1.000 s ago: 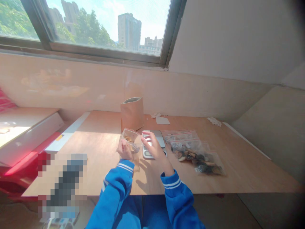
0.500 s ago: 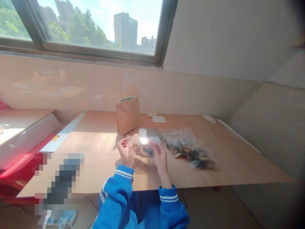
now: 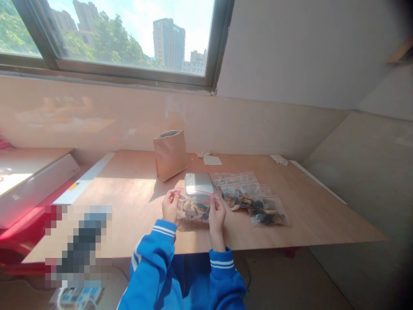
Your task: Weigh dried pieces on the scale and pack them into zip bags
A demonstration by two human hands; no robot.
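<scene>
Between my two hands is a clear zip bag (image 3: 194, 209) with a red seal line, holding dark and tan dried pieces. My left hand (image 3: 170, 205) pinches its upper left corner, and my right hand (image 3: 217, 212) grips the upper right one. Just behind the bag lies a flat silver-topped scale (image 3: 199, 182), partly covered by the bag's top edge. To the right of my right hand, several similar filled zip bags (image 3: 242, 199) lie overlapping on the table. A brown kraft paper pouch (image 3: 170, 156) stands upright with its mouth open, behind and left of the scale.
The wooden table (image 3: 309, 215) reaches back to the wall. White paper (image 3: 212, 160) and a crumpled scrap (image 3: 278, 160) lie along its far edge. A red chair (image 3: 19, 241) and another table (image 3: 35, 159) stand at left, with a power strip (image 3: 80, 295) below.
Both hands have lowered the zip bag slightly toward me, so more of the scale shows behind it. The bag's contents now face the camera more fully. The view has shifted a little.
</scene>
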